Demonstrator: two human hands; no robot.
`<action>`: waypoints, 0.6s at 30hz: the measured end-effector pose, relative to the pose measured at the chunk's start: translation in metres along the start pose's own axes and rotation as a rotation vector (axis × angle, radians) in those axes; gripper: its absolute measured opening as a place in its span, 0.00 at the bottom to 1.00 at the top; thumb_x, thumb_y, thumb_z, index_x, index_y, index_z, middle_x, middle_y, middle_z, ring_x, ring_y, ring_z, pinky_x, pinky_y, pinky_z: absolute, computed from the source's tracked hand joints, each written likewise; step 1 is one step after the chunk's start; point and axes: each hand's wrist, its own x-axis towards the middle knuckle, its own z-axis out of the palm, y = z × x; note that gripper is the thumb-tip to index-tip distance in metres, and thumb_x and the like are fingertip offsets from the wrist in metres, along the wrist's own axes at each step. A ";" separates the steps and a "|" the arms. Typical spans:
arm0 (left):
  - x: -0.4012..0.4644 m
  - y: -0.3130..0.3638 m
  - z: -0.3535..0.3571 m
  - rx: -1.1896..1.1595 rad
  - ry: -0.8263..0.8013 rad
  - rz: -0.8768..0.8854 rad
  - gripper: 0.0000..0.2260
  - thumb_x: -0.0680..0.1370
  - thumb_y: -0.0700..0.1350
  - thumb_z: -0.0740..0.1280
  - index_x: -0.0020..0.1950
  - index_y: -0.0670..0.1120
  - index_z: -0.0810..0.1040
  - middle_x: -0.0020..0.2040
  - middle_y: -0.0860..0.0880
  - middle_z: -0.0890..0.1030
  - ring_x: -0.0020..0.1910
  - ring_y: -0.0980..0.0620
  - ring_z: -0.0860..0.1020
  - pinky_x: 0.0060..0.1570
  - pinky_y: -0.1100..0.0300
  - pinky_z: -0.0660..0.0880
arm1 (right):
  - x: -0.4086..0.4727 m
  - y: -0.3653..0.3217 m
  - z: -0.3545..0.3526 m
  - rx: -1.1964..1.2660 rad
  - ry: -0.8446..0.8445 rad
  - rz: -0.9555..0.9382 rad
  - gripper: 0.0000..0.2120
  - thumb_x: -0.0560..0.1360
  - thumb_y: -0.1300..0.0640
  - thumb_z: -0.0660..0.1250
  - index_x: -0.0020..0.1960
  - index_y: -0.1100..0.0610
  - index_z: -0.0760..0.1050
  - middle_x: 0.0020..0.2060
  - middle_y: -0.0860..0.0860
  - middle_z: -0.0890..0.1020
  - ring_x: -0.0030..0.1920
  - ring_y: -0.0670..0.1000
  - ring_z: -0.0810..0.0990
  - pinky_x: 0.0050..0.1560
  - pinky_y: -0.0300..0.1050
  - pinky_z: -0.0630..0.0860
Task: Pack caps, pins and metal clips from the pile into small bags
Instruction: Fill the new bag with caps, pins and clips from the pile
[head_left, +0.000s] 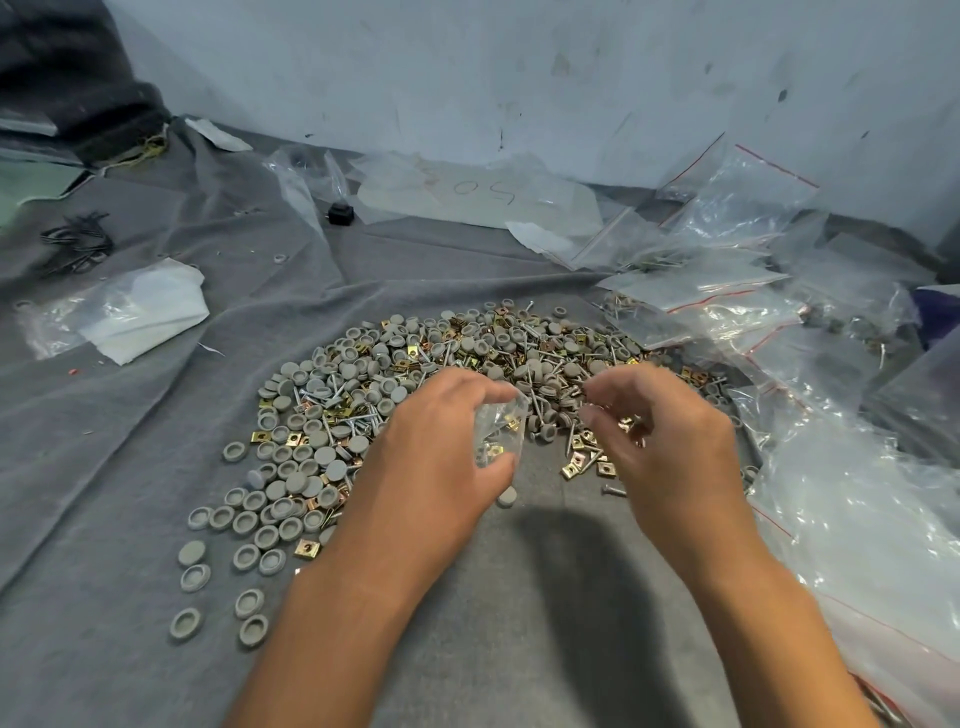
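A wide pile of grey round caps, silver pins and gold metal clips lies on the grey cloth. My left hand grips a small clear bag with a few gold clips inside, just in front of the pile. My right hand hovers beside the bag with its fingers curled, blurred; small gold clips and a pin show at its fingertips. Loose caps spread out toward the lower left. Some clips lie between the hands.
A heap of clear zip bags with red strips fills the right side, some filled. A larger clear bag lies at the near right. White plastic and black clips sit at the left. A wall stands behind.
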 end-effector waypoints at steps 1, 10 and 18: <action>0.000 0.000 0.000 0.000 0.001 -0.001 0.22 0.74 0.48 0.75 0.66 0.59 0.76 0.59 0.65 0.74 0.47 0.71 0.70 0.55 0.64 0.76 | 0.000 0.010 -0.002 -0.074 -0.097 0.115 0.12 0.73 0.60 0.76 0.50 0.45 0.78 0.44 0.41 0.80 0.44 0.39 0.79 0.43 0.26 0.69; 0.000 0.002 0.000 0.008 0.003 0.000 0.22 0.74 0.48 0.75 0.66 0.59 0.76 0.60 0.65 0.74 0.50 0.66 0.73 0.57 0.60 0.78 | -0.004 0.022 0.015 -0.456 -0.436 0.300 0.11 0.74 0.41 0.73 0.52 0.45 0.78 0.45 0.44 0.72 0.49 0.48 0.72 0.46 0.45 0.69; 0.001 0.000 0.001 0.002 0.002 -0.001 0.22 0.74 0.48 0.75 0.66 0.59 0.76 0.60 0.65 0.75 0.52 0.67 0.74 0.58 0.61 0.78 | -0.011 0.016 0.009 -0.384 -0.478 0.261 0.08 0.76 0.55 0.72 0.48 0.45 0.74 0.44 0.43 0.77 0.46 0.48 0.76 0.47 0.47 0.74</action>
